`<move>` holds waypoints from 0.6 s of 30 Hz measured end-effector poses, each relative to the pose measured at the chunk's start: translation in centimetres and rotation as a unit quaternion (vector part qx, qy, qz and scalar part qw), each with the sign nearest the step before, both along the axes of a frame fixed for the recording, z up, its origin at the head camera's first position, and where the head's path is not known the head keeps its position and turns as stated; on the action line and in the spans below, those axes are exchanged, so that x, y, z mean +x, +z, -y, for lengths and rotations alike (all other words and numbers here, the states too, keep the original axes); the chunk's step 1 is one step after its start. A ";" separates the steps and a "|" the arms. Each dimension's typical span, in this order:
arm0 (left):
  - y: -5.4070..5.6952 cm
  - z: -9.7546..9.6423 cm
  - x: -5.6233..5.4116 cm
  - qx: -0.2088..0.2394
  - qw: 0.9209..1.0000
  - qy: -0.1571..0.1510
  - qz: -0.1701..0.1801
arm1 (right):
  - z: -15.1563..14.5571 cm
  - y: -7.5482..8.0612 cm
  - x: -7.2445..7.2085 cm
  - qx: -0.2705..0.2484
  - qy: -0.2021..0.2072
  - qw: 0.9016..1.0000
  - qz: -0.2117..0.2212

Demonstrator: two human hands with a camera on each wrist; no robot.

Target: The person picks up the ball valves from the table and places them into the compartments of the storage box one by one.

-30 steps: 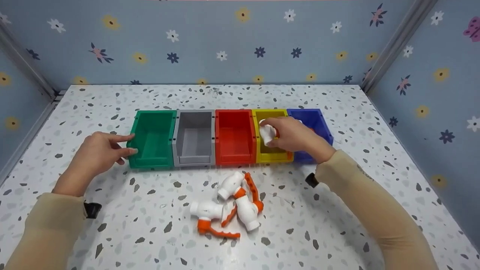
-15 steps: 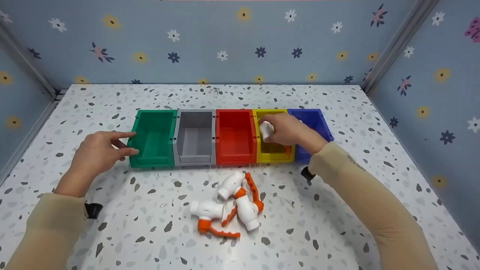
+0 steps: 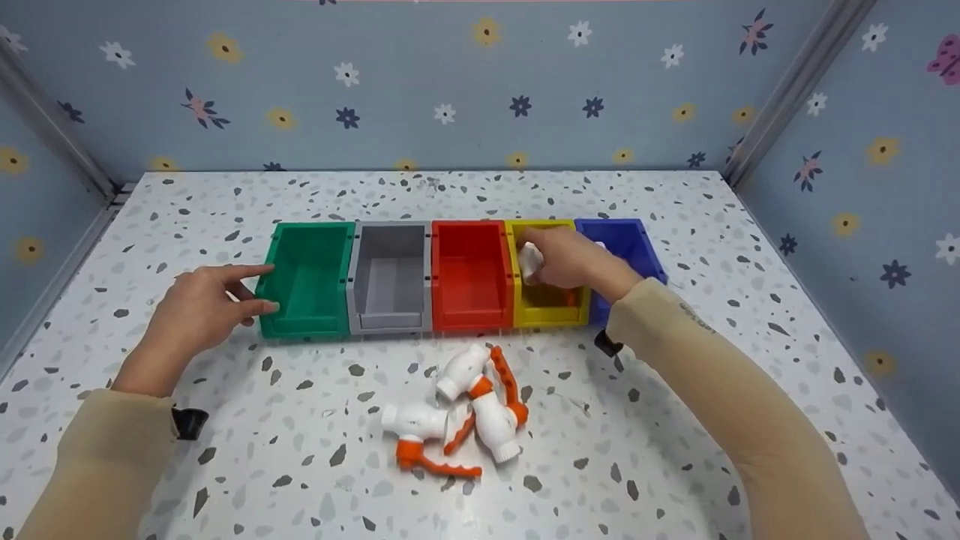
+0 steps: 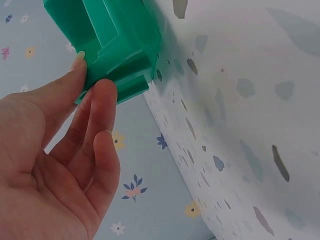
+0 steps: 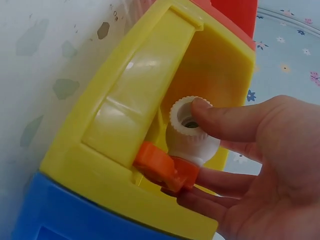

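My right hand (image 3: 571,259) holds a white ball valve (image 5: 192,140) with an orange handle (image 5: 159,164) inside the yellow bin (image 3: 551,315). In the right wrist view the thumb lies on the valve's ribbed end and other fingers are at its underside. My left hand (image 3: 201,306) pinches the side wall of the green bin (image 3: 306,326) between thumb and fingers, seen close up in the left wrist view. On the table in front of the bins lie several more white ball valves (image 3: 495,427) with orange handles, bunched together.
Between the green and yellow bins stand a grey bin (image 3: 390,321) and a red bin (image 3: 471,319), side by side. A blue bin (image 3: 637,251) ends the row at the right, partly hidden by my right arm. Flowered panels (image 3: 420,45) border the speckled table (image 3: 300,480).
My right hand has moved slightly left and lower into the yellow bin with the ball valve. My left hand keeps its place on the green bin, and the valves on the table have not moved.
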State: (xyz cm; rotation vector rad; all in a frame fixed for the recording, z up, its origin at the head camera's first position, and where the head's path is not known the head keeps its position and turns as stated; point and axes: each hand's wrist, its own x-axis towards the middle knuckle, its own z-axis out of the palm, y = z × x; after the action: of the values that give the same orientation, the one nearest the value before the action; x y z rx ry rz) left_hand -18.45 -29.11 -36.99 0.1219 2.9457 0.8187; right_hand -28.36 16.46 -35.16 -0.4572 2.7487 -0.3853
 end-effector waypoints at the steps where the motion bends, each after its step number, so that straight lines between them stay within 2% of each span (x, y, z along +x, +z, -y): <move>1: -0.1 0.0 0.0 0.000 1.000 0.000 0.002 | 0.1 -0.1 0.0 0.003 0.002 1.000 0.000; 5: -0.1 0.2 -0.1 0.001 1.000 0.002 0.010 | 0.3 -0.1 0.0 0.028 0.009 1.000 0.004; 11: 0.2 -0.1 -0.3 0.005 1.000 0.000 0.029 | 0.6 0.4 0.2 0.068 0.008 0.997 0.034; 18: 0.3 -0.2 -0.3 0.001 0.999 0.000 0.035 | 0.7 0.3 0.3 0.064 0.001 0.997 0.030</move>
State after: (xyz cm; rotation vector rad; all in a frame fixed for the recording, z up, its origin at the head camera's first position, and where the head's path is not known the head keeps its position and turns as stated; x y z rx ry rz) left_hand -18.73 -28.96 -36.71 0.0900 2.8787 0.8102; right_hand -28.08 15.73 -34.88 -0.4079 2.6940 -0.2167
